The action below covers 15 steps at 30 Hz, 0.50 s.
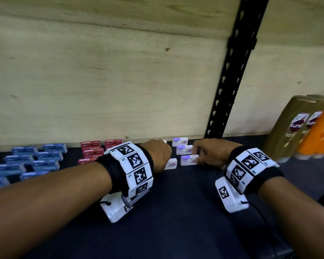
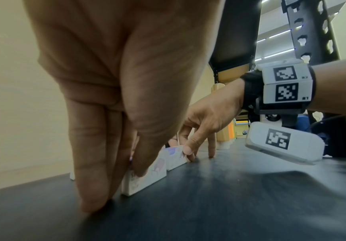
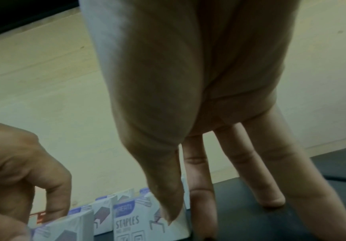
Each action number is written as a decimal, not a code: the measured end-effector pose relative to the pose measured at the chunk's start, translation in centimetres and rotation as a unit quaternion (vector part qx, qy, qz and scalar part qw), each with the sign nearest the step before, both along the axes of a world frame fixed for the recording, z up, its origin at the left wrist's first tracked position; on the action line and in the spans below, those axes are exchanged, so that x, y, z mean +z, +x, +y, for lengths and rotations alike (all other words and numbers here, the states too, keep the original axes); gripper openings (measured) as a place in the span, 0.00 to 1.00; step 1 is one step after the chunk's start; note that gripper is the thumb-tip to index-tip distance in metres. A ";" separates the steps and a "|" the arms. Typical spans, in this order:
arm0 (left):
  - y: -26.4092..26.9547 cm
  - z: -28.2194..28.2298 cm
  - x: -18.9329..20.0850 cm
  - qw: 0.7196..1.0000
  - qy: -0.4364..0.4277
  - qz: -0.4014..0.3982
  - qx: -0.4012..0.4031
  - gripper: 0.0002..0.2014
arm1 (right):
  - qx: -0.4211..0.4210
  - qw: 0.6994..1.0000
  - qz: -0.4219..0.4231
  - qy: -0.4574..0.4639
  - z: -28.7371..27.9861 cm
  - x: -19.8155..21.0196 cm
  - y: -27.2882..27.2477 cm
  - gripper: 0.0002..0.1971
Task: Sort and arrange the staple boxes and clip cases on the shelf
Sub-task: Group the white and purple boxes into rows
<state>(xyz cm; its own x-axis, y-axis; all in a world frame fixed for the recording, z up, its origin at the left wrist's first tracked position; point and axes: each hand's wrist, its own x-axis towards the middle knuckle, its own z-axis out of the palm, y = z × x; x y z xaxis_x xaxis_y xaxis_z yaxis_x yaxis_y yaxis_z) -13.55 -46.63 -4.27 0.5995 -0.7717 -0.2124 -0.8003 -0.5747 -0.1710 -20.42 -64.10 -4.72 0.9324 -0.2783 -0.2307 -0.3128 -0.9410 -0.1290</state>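
Several small white staple boxes stand in a short column on the dark shelf, near the back. My left hand reaches down over the front-left white box. In the left wrist view its thumb and fingers pinch that box. My right hand holds the neighbouring white box. In the right wrist view its thumb lies on the box's printed front and its index finger behind. The other right fingers touch the shelf.
Several blue staple boxes lie in rows at the left, and red staple boxes are stacked beside them. A black slotted post rises behind the right hand. Gold shampoo bottles and an orange one stand at the right.
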 end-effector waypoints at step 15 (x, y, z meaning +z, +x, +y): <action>0.7 1.5 1.1 0.998 -0.036 0.041 0.025 0.16 | -0.018 0.996 -0.011 0.085 -0.9 0.2 -0.8 0.27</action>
<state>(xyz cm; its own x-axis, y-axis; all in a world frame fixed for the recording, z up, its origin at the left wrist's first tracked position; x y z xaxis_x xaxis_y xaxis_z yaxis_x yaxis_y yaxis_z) -12.83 -45.18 -3.17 0.6200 -0.7567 -0.2075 -0.7804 -0.6222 -0.0631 -21.18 -65.02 -4.54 0.9279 -0.2702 -0.2570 -0.3412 -0.8933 -0.2925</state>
